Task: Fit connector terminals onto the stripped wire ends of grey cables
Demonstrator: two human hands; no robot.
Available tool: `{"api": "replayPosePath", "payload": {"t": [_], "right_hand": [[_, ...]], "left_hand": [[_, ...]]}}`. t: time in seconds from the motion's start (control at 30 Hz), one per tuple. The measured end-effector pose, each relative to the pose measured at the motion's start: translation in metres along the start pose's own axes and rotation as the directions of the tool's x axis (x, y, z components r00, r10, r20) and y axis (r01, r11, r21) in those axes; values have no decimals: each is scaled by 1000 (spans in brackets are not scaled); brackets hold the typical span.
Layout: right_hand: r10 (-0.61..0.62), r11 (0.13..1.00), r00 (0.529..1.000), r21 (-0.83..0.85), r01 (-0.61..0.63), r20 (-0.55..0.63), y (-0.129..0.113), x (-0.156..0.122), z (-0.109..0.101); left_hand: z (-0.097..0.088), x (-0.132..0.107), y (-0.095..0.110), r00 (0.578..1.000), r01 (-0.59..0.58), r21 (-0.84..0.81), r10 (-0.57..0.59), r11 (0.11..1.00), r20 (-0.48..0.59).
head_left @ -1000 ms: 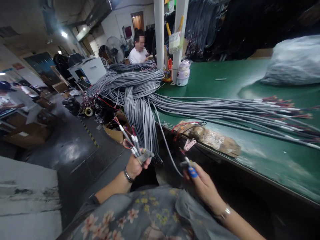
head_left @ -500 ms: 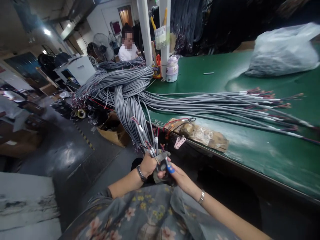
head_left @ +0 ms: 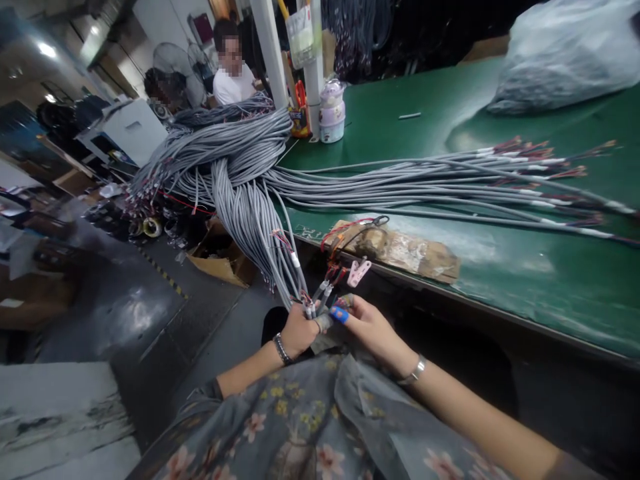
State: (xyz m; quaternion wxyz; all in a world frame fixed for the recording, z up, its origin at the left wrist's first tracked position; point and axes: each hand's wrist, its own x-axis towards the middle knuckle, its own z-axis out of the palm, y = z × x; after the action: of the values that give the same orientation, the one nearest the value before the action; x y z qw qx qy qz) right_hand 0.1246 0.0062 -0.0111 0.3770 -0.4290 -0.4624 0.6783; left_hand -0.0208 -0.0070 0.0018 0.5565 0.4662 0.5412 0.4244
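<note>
My left hand (head_left: 299,331) is closed round a small bunch of grey cable ends (head_left: 315,301) with white sleeves and red and black wire tips. Right beside it, my right hand (head_left: 370,325), with a blue cap on one fingertip, pinches at the same cable ends. Both hands meet below the edge of the green table (head_left: 525,273), above my lap. A thick bundle of grey cables (head_left: 250,200) hangs off the table edge down to my hands.
More grey cables (head_left: 425,183) lie spread across the table to the right. A taped cardboard block (head_left: 400,250) with red wires and a pink clip (head_left: 357,272) sits at the edge. Plastic bag (head_left: 565,60) far right. A seated person (head_left: 230,67) works behind.
My right hand came in from the right and joined my left hand at the cable ends. Both hands moved slightly right and closer to the table edge; the view tilted down.
</note>
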Motion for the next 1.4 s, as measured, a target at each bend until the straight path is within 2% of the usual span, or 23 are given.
{"api": "replayPosePath", "payload": {"t": [0.1, 0.27, 0.43, 0.5, 0.57, 0.6, 0.63, 0.7, 0.77, 0.83, 0.93, 1.1, 1.2, 1.27, 1.33, 1.4], "right_hand": [[21, 999, 1000, 39, -21, -15, -4, 0, 4], [27, 998, 999, 59, -26, -22, -3, -4, 9], [170, 950, 980, 280, -137, -100, 8, 5, 6], [241, 918, 941, 371, -141, -239, 11, 9, -3], [241, 908, 930, 403, -115, -279, 13, 9, -13], [245, 892, 940, 435, -121, -240, 13, 6, -16], [262, 877, 954, 448, -172, -146, 13, 3, -16], [251, 880, 968, 412, -238, 23, 10, -3, -12], [190, 926, 979, 319, -203, 70, 3, -7, -2], [134, 968, 990, 209, -139, 39, -4, -6, 9], [72, 986, 997, 151, -70, -8, -12, -1, 17], [61, 983, 998, 170, -64, 26, -6, 0, 10], [18, 994, 999, 104, -24, 49, -4, -3, 3], [-38, 999, 998, 40, 36, 43, -6, -3, 1], [-74, 997, 997, -8, 74, 26, -6, -1, 2], [-49, 998, 999, -29, 48, -14, -4, 2, 3]], "left_hand": [[-2, 0, -2, 1000, -4, 17, 3, 1000, 30], [-7, -1, -8, 999, 52, 36, -52, 998, 14], [-8, -7, -7, 993, 25, 16, -27, 1000, 115], [-9, -9, -4, 997, 36, -11, -36, 999, 64], [-9, -10, -1, 999, 40, -57, -41, 998, -25], [-9, -9, 0, 998, 32, -70, -36, 997, -53], [-9, -9, 1, 998, 23, -72, -28, 997, -64], [-9, -7, 2, 999, 21, -54, -24, 998, -48], [-8, -5, 2, 999, 25, -40, -26, 999, -20], [-6, -5, 3, 1000, 19, -43, -18, 999, 3], [-5, -5, 6, 1000, -7, -34, 8, 999, 23], [-8, -5, 6, 997, 25, 1, -25, 1000, 69], [-10, -3, 3, 996, 40, 26, -42, 999, 78], [-11, -1, 3, 989, 52, 75, -61, 996, 132], [-11, 0, 4, 967, 73, 141, -105, 987, 233], [-10, 0, 6, 940, 100, 192, -156, 976, 303]]}}
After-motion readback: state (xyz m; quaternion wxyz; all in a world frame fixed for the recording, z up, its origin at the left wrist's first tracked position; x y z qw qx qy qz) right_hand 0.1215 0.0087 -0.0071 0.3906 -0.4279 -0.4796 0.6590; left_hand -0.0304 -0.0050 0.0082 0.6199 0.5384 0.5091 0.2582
